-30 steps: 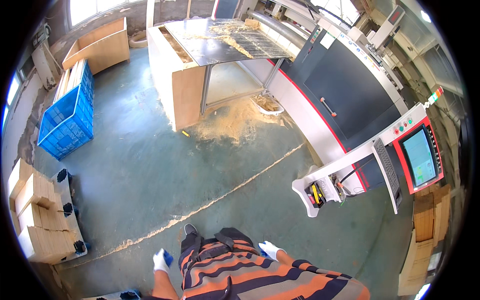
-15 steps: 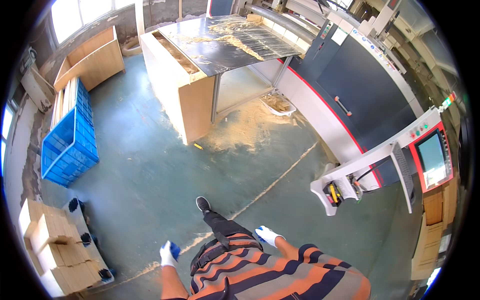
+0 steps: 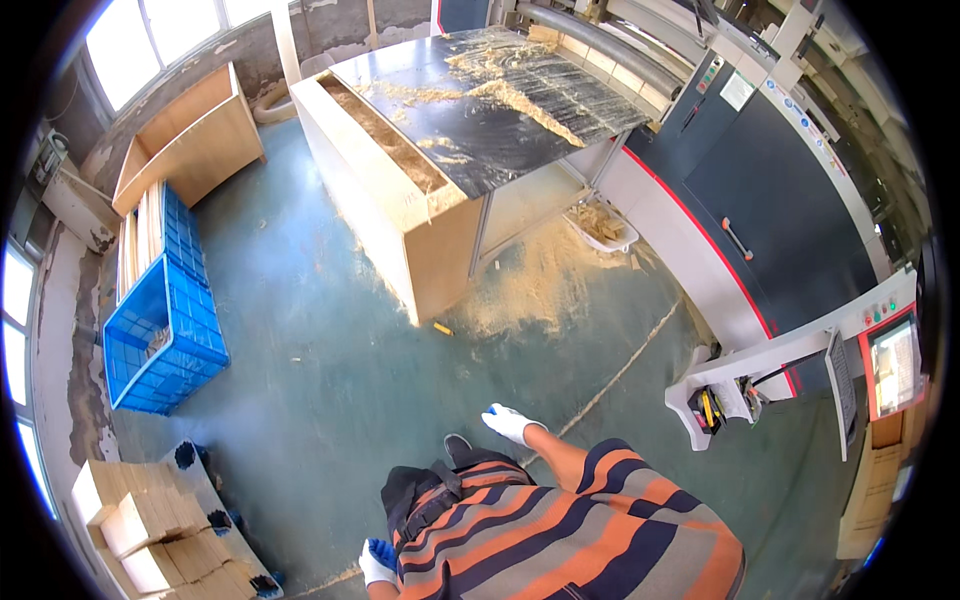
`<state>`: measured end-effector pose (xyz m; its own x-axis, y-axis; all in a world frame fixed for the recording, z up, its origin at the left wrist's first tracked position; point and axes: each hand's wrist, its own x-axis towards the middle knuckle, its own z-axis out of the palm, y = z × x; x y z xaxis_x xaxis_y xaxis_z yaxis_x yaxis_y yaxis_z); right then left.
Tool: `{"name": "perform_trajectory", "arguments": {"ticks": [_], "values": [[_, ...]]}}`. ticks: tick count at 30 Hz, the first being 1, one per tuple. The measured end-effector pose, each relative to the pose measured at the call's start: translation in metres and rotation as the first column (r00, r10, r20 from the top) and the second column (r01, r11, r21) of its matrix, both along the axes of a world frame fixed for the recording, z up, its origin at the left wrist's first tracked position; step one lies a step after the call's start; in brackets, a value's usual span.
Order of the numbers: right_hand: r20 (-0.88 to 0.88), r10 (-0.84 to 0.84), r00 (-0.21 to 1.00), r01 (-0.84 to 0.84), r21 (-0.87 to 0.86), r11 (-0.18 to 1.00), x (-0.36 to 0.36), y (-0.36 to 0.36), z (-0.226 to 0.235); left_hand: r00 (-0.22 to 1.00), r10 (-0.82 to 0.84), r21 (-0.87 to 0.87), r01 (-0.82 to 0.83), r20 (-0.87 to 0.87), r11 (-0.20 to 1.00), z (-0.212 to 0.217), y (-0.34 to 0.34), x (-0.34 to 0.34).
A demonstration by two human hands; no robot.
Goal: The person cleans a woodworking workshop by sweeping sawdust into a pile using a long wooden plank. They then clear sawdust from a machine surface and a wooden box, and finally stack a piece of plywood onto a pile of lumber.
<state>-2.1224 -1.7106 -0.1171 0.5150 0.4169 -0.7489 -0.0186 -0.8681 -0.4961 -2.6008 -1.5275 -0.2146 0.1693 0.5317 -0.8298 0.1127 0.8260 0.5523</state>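
My right hand [image 3: 510, 423], in a white glove with a little blue at the fingers, hangs in front of me over the floor with its fingers curled in. Low by my left side is my left hand [image 3: 378, 562], in a matching glove whose blue palm side shows. Its fingers look loosely bent, and I see nothing held in either hand. Neither hand touches anything. Ahead of me stands a tall, narrow wooden box [image 3: 440, 265] with wood dust along its top. It adjoins a dark machine table [image 3: 410, 65] strewn with shavings.
Blue crates [image 3: 195, 345] and an open wooden box [image 3: 205, 140] line the left wall. Stacked wooden pieces [image 3: 150, 525] lie near left beside a wheeled board. At right stands a large grey machine [image 3: 780, 220] with a control screen [image 3: 893, 365]. A white tub [image 3: 625, 238] sits near spilled sawdust [image 3: 530, 290].
The view has moved closer to the wooden box and machine table. My right hand has swung forward, while my left hand has dropped back toward the lower edge.
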Motion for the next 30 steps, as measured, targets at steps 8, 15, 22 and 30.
{"name": "perform_trajectory", "arguments": {"ticks": [8,15,22,30], "values": [[-0.054,-0.169,0.984,0.172,0.059,0.983,0.039,0.124,0.013,0.998,0.045,-0.166,-0.039,0.033,0.985,-0.042,0.195,0.120],[-0.102,-0.471,0.876,0.452,-0.166,0.877,-0.031,0.158,0.002,0.979,-0.171,-0.212,0.145,-0.108,0.966,-0.028,0.395,0.203],[-0.206,-0.745,0.635,0.746,-0.088,0.660,-0.029,0.246,-0.023,0.958,-0.287,0.012,0.287,0.029,0.958,0.016,0.575,0.323],[-0.183,-0.530,0.828,0.519,-0.106,0.848,0.076,0.342,-0.005,0.961,-0.277,0.009,0.277,-0.008,0.961,0.033,0.602,0.413]]}}
